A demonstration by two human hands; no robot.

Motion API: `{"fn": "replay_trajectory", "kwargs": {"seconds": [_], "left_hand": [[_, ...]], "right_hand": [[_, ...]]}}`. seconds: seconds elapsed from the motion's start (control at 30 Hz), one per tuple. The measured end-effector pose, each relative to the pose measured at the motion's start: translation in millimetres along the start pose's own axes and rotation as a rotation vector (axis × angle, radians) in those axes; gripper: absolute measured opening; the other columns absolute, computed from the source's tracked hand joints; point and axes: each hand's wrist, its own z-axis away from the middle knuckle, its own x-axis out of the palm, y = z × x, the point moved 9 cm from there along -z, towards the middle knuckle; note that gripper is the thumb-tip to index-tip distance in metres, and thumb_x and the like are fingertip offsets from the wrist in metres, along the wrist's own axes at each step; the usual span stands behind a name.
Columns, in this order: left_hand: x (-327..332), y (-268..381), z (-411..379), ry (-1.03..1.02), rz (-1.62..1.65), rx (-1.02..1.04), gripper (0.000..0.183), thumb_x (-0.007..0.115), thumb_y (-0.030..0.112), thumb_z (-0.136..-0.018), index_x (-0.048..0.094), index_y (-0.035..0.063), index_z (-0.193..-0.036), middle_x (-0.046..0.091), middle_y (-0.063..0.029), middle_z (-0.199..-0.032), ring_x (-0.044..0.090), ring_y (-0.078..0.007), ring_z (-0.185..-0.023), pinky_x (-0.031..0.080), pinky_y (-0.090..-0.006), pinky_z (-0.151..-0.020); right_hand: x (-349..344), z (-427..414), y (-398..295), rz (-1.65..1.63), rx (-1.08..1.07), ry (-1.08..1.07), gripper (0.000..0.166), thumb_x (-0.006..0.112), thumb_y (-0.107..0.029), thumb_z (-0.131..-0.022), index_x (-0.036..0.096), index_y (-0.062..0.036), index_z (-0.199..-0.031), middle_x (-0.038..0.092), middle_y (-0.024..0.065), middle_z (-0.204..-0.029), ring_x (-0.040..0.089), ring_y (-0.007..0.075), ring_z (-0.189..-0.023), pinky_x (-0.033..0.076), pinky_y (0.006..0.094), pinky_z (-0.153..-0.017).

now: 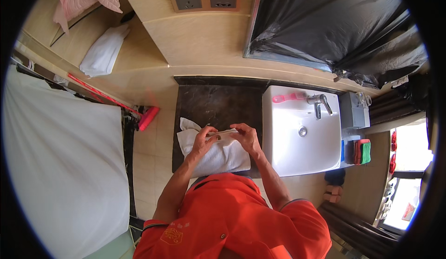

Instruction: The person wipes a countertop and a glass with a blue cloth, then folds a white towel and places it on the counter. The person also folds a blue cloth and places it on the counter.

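A white towel point(223, 158) lies bunched on the dark stone countertop point(219, 102), directly before me. My left hand point(204, 142) pinches its upper edge between thumb and fingers. A little to the right, my right hand point(247, 140) grips the same edge with curled fingers. Between the two hands the fabric is drawn up into a narrow fold. One loose corner of the towel sticks out to the left, past my left wrist.
Right of the towel stands a white washbasin point(285, 154) with a chrome faucet point(318, 104) and a pink brush point(288, 97) on its rim. Folded cloths point(362, 151) and a grey box point(353, 111) sit beyond. A red-handled broom point(148, 118) leans at left.
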Motion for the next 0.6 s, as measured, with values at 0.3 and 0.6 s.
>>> {"fn": "replay_trajectory", "kwargs": {"seconds": [0.3,0.6], "left_hand": [[-17,-9,7,0.187,-0.257,0.147,0.024,0.076,0.003,-0.076,0.064,0.0045,-0.097,0.068,-0.0118,-0.106,0.063,-0.0336,-0.104,0.052,-0.0411,-0.090],[0,-14,-9,-0.060,-0.257,0.161,0.020,0.079,0.011,-0.073,0.068,0.0047,-0.088,0.060,-0.0115,-0.138,0.056,-0.0334,-0.126,0.047,-0.0396,-0.103]], "right_hand": [[-16,9,3,-0.079,-0.067,0.033,0.014,0.075,-0.003,-0.086,0.073,-0.0029,-0.101,0.064,-0.0019,-0.085,0.055,0.0057,-0.075,0.045,0.0221,-0.067],[-14,19,7,-0.096,0.011,-0.040,0.014,0.074,-0.003,-0.087,0.073,-0.0017,-0.102,0.067,-0.0014,-0.089,0.056,0.0056,-0.077,0.046,0.0219,-0.068]]}}
